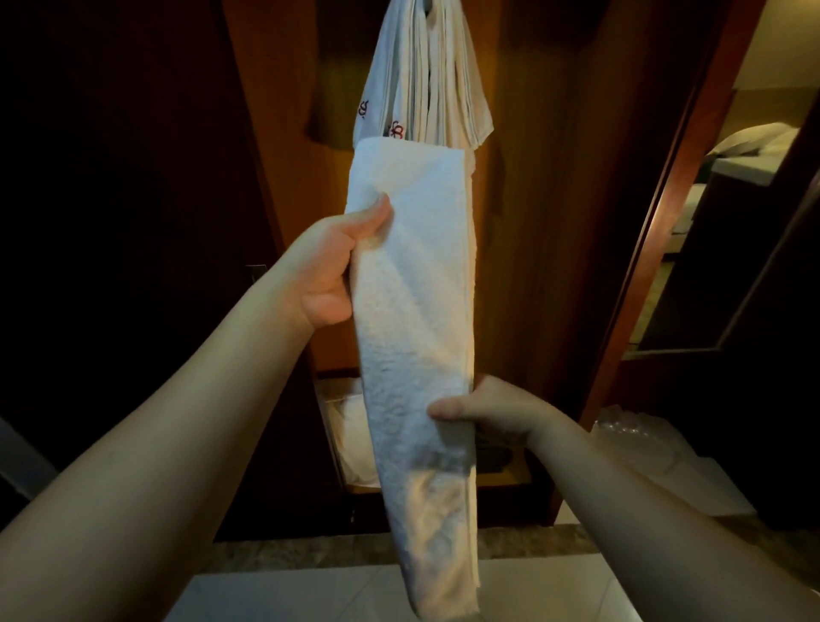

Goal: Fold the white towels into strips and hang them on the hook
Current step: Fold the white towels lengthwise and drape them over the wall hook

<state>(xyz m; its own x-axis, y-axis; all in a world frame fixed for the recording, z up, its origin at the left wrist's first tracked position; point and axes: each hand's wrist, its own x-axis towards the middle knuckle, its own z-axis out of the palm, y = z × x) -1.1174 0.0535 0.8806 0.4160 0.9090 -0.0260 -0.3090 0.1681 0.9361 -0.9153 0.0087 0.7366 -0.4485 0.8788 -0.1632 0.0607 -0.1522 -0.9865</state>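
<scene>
A white towel, folded into a long narrow strip, hangs upright in front of me. My left hand grips its left edge near the top, thumb lying on the front face. My right hand pinches its right edge lower down, thumb on the front. Above and behind the strip, several folded white towels with small red emblems hang in a bunch from the hook, which is mostly hidden at the top edge.
A wooden wardrobe panel stands behind the towels. Below is a wooden shelf with a white bundle on it. A doorway on the right shows a bed. Crumpled plastic lies at lower right. Pale tile floor is below.
</scene>
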